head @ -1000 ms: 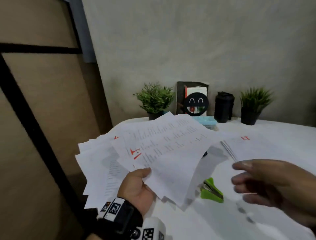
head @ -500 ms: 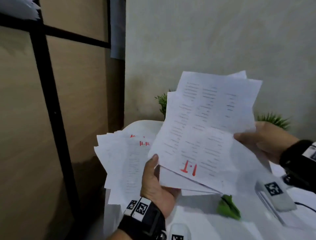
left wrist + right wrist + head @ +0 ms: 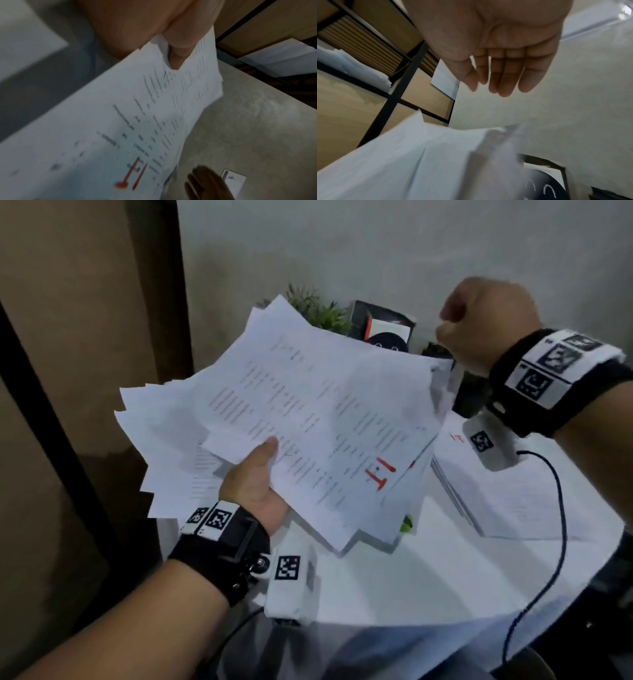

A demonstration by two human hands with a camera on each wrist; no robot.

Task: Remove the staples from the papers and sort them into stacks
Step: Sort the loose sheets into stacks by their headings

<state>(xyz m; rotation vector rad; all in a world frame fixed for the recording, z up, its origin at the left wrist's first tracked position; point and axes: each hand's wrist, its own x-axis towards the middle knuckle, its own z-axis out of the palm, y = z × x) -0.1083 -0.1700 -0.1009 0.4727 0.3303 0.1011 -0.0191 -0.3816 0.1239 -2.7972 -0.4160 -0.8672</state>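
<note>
Two hands show above a white table point(image 3: 428, 583). The left hand point(image 3: 255, 487), at about seven o'clock in the head view, grips a fanned sheaf of papers point(image 3: 308, 419), its thumb point(image 3: 265, 450) pressed on the top sheet and the other fingers hidden underneath. The sheets spread away from that hand toward twelve and two o'clock, held clear of the table, and the top sheet carries a red mark point(image 3: 380, 472) near its four o'clock corner. The right hand point(image 3: 486, 323), at one o'clock, hovers just past the sheaf's far corner and touches no paper; in the right wrist view its fingers point(image 3: 508, 75) hang straight and close together, holding nothing. A second stack of paper point(image 3: 520, 491) lies flat on the table at three o'clock, under the right wrist. A bit of a green thing point(image 3: 407, 523) peeks from beneath the held sheets. A small plant point(image 3: 318, 309) and a dark box point(image 3: 387, 326) stand behind at twelve o'clock.
</note>
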